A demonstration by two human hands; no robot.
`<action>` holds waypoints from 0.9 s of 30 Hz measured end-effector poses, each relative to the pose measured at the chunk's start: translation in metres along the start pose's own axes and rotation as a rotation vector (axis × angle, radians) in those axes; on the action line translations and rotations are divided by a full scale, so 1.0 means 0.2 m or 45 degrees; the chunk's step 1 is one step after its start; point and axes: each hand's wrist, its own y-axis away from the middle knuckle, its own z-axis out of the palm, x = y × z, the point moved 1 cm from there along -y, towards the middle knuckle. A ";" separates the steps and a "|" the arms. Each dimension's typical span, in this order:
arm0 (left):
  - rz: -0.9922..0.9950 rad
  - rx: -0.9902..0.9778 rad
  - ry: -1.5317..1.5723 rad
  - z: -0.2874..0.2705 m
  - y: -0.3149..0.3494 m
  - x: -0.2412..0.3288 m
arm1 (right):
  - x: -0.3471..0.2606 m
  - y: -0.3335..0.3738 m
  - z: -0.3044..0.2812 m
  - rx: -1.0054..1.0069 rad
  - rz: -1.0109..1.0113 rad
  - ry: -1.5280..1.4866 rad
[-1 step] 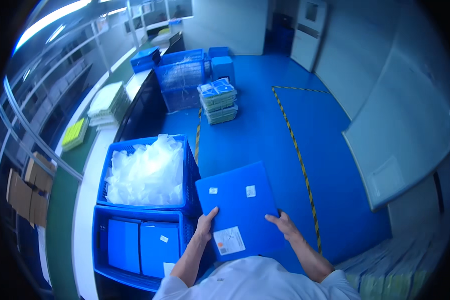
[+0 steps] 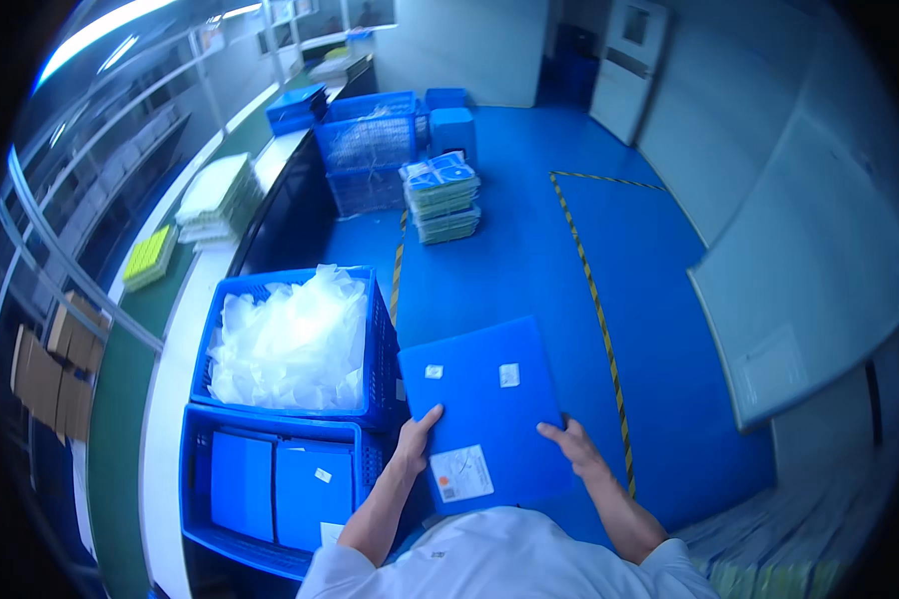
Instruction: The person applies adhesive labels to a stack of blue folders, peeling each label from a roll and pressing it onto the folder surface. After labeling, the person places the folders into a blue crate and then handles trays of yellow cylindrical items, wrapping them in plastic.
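Observation:
A flat blue box [image 2: 499, 424] is held out in front of my body, slightly tilted. Two small white labels sit toward its far edge, and a larger white label [image 2: 460, 473] is near its lower left corner. My left hand [image 2: 421, 439] grips the left edge with the thumb on top. On the opposite edge, my right hand [image 2: 572, 448] holds on the same way; the fingers of both hands are hidden beneath. Left of me, a blue crate [image 2: 192, 474] contains similar blue boxes [image 2: 315, 487], one with a small label.
Beyond that crate stands another blue crate [image 2: 380, 349] heaped with white plastic bags [image 2: 295, 344]. A long workbench [image 2: 125, 449] runs along the left. Bundled stacks [image 2: 443, 205] and wrapped crates [image 2: 370, 150] stand farther ahead. Yellow-black tape [image 2: 599, 319] marks the blue floor; a white board [image 2: 809, 299] is at right.
The view has shifted slightly, and the box with both hands appears a little farther right. Both hands keep the same hold on it.

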 end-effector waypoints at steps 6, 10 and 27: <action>0.180 -0.028 0.114 0.58 -0.73 0.45 | -0.15 -0.77 -0.71 0.264 -0.155 -0.523; 0.250 0.143 0.315 0.77 -1.22 0.85 | -0.20 -1.34 -0.85 0.451 -0.131 -0.791; 0.538 0.772 1.013 0.60 -2.93 1.83 | -0.78 -3.82 0.07 -0.249 0.360 -0.596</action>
